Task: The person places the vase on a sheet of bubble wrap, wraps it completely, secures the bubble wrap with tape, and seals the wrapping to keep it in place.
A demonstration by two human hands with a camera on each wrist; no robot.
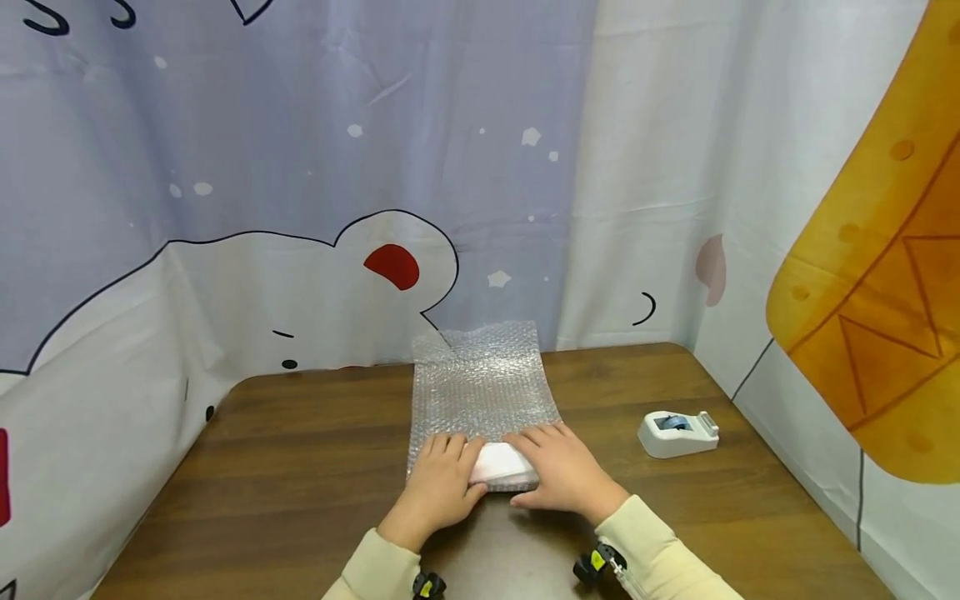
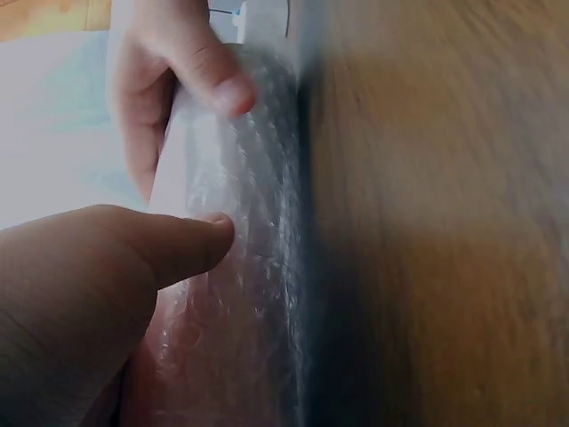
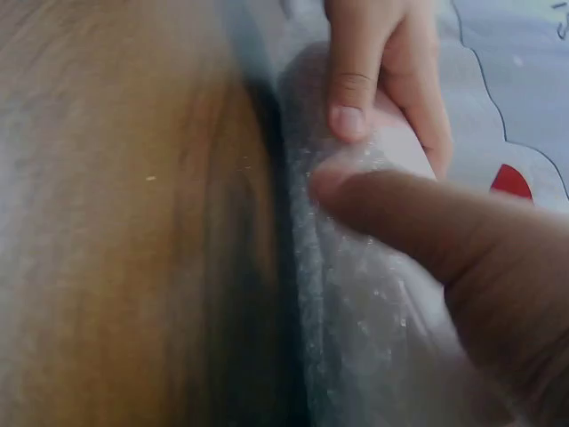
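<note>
White oblong item with a flat pale top [image 1: 501, 461]: I see it near the front of the sheet, between the two hands; its make-up is hidden from me.
Sheet of transparent bubble wrap [image 1: 480, 383]: it runs from the item straight back, past the rear edge of the worktop and in front of the curtain; in both wrist views it also covers the item's near side.
Left hand [image 1: 441, 483]: grasping the wrapped item at its left end, thumb against the bubble wrap on the near side, fingers over the far side.
Right hand [image 1: 561, 468]: grasping the right end in the same way, thumb facing me in front, fingers reaching over the back.
Pale yellow sleeves [image 1: 663, 550]: both forearms come in from below, a small black device with a yellow mark [image 1: 591, 565] at each wrist.
Brown wood-grain worktop [image 1: 300, 467]: it carries the wrap, the item and the dispenser.
White desktop tape dispenser [image 1: 678, 443]: I find it to the right, well apart from the right hand, with a blue roll [image 1: 675, 422] inside.
Blue-grey and white printed curtain [image 1: 480, 75]: it hangs behind the worktop, with a large orange shape [image 1: 900, 275] on the right.
</note>
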